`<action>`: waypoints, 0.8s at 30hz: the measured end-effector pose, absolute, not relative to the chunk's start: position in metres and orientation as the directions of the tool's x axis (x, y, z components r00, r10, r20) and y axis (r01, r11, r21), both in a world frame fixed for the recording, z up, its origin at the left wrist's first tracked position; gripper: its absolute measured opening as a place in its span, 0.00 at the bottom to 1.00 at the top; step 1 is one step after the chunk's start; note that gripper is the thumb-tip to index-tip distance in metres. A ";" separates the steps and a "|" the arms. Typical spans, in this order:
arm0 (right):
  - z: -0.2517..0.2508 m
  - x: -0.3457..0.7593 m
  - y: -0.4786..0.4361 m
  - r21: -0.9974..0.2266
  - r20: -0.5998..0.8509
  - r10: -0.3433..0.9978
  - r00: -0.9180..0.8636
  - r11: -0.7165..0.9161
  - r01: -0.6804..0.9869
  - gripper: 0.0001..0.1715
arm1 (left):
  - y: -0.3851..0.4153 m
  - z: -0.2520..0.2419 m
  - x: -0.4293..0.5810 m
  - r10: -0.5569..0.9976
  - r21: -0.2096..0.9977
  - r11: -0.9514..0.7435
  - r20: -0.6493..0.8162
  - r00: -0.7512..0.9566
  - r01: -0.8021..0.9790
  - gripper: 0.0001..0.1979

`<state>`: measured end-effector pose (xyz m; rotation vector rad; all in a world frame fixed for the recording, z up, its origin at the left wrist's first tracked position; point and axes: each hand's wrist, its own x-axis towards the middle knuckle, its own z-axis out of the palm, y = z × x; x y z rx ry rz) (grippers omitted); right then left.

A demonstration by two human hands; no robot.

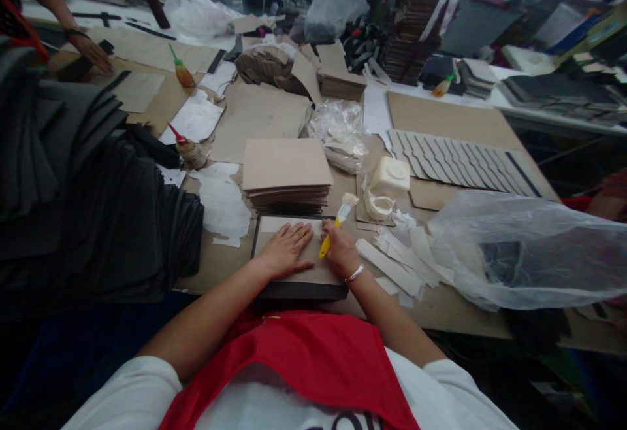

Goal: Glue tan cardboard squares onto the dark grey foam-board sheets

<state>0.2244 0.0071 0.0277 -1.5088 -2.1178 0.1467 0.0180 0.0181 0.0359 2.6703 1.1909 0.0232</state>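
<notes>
My left hand [287, 251] lies flat, fingers stretched out, on a tan board [309, 276] in front of me. Under that board is a black sheet [301, 291] whose edges show around it. A pale strip [275, 223] runs along the board's far edge, partly covered by my left fingers. Closed around a yellow-handled paintbrush [345, 210], my right hand [341, 253] rests at the board's right side, with the bristles pointing up and away. Just beyond the board stands a stack of tan boards [288, 163].
Tall piles of dark sheets [98, 214] rise at left. Rightward are a white glue container [392, 177], loose paper strips [392, 263] and a clear plastic bag [533, 247]. A red-tipped bottle [190, 151] stands far left. Another person's hand [91, 51] works at upper left.
</notes>
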 end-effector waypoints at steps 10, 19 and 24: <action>0.040 0.256 -0.015 -0.309 0.380 0.903 -0.201 0.328 0.893 0.16 | -0.072 0.135 -0.095 0.862 0.107 -0.465 0.281 0.422 0.879 0.30; 0.106 0.222 -0.028 -0.435 0.617 0.779 -0.106 0.451 0.779 0.15 | -0.086 0.319 -0.224 0.701 -0.125 -0.011 0.706 0.097 0.992 0.42; 0.122 0.201 -0.036 -0.448 0.666 0.734 -0.130 0.534 0.717 0.13 | -0.056 0.331 -0.254 0.931 -0.123 -0.054 0.352 0.095 0.991 0.32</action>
